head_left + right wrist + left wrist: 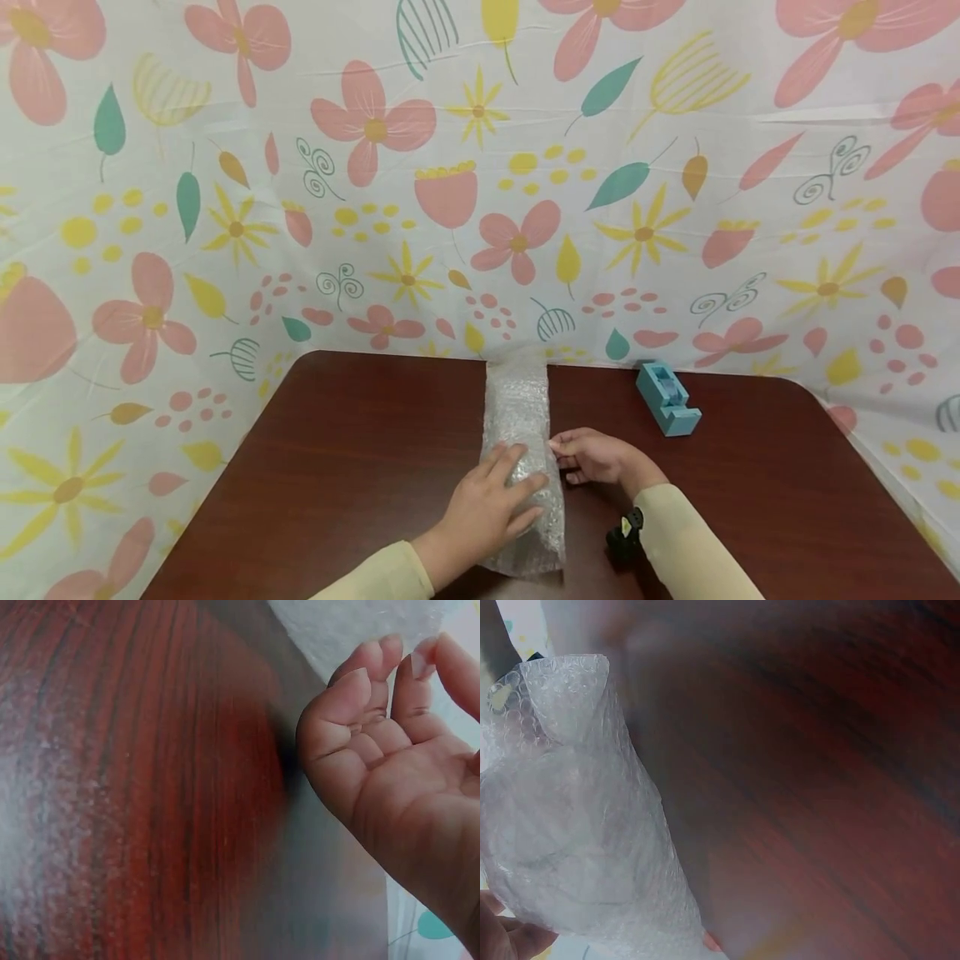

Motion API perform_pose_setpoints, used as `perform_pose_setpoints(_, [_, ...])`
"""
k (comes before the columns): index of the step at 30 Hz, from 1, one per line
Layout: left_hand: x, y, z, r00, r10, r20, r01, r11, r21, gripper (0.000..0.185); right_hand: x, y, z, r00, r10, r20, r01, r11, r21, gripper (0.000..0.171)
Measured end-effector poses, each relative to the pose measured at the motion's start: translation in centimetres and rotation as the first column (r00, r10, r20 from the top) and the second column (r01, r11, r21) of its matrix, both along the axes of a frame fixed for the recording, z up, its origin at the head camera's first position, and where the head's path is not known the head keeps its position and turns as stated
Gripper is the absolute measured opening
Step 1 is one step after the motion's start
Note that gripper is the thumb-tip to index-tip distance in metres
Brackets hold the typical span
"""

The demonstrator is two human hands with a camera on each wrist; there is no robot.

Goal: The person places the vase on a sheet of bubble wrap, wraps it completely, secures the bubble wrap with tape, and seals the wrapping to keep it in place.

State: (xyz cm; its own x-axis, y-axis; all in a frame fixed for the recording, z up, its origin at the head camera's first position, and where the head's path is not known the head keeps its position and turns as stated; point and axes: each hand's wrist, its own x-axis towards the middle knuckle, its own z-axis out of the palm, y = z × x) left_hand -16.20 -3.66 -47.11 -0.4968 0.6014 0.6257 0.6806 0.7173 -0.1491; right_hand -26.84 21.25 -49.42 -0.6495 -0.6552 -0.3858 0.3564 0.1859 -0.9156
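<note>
A long strip of clear bubble wrap (521,400) lies lengthwise on the table, its near part bulging around something whose kind is hidden. My left hand (483,504) rests on that bulge with fingers spread. The wrapped bundle (577,832) fills the left side of the left wrist view. Beside the wrap's right edge, my right hand (592,456) pinches a small piece of clear tape (424,660) between thumb and index finger. Its other fingers are loosely bent, with the fingertips close to the wrap in the head view.
A blue tape dispenser (667,400) stands at the back right of the dark wooden table (375,433). Floral fabric (450,208) hangs behind and beside the table. A small black device (624,537) is at the right wrist.
</note>
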Motion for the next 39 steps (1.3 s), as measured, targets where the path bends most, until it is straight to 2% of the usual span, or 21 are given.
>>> perform_pose_setpoints(3, [0.0, 0.0, 0.1, 1.0, 0.0, -0.001, 0.0, 1.0, -0.002, 0.041, -0.2, 0.0, -0.4, 1.0, 0.02, 0.017, -0.019, 0.999, -0.034, 0.019])
perform_pose_setpoints(8, [-0.1, 0.1, 0.2, 1.0, 0.005, -0.006, -0.005, 1.0, -0.015, 0.042, -0.5, 0.0, -1.0, 0.993, 0.04, 0.11, -0.029, 0.995, -0.097, 0.018])
perform_pose_setpoints(14, [0.0, 0.0, 0.1, 1.0, 0.014, -0.021, -0.014, 1.0, -0.026, 0.041, -0.2, -0.5, -0.7, 0.986, -0.006, 0.165, 0.016, 0.998, -0.061, 0.019])
perform_pose_setpoints(18, [0.0, -0.1, 0.0, 1.0, 0.014, -0.009, -0.014, 1.0, -0.009, 0.042, 0.5, -0.8, -0.8, 0.98, -0.063, 0.189, 0.077, 0.995, -0.065, 0.019])
perform_pose_setpoints(22, [0.1, -0.1, -0.2, 1.0, 0.011, 0.01, -0.011, 1.0, 0.017, 0.041, 0.9, -1.0, -1.1, 0.969, -0.101, 0.224, 0.127, 0.986, -0.108, 0.018])
perform_pose_setpoints(26, [0.1, 0.0, -0.2, 1.0, 0.002, 0.02, -0.003, 1.0, 0.028, 0.041, 1.3, -0.9, -1.4, 0.961, -0.088, 0.262, 0.135, 0.976, -0.17, 0.023])
perform_pose_setpoints(30, [0.1, 0.2, -0.2, 0.999, -0.009, 0.035, 0.007, 1.0, 0.031, 0.042, 2.0, -0.9, -1.3, 0.955, -0.087, 0.282, 0.161, 0.954, -0.251, 0.029])
perform_pose_setpoints(34, [0.1, 0.3, -0.2, 0.999, -0.01, 0.033, 0.008, 0.999, 0.034, 0.042, 2.8, -1.3, -1.0, 0.954, -0.142, 0.266, 0.215, 0.938, -0.272, 0.029])
perform_pose_setpoints(37, [0.2, 0.3, -0.2, 1.0, -0.004, 0.025, 0.003, 0.999, 0.042, 0.043, 3.5, -1.9, -0.6, 0.946, -0.232, 0.226, 0.281, 0.935, -0.217, 0.022])
perform_pose_setpoints(39, [0.2, 0.3, -0.2, 1.0, -0.002, 0.026, 0.001, 0.999, 0.052, 0.043, 4.0, -2.3, -0.4, 0.93, -0.301, 0.212, 0.338, 0.925, -0.173, 0.018])
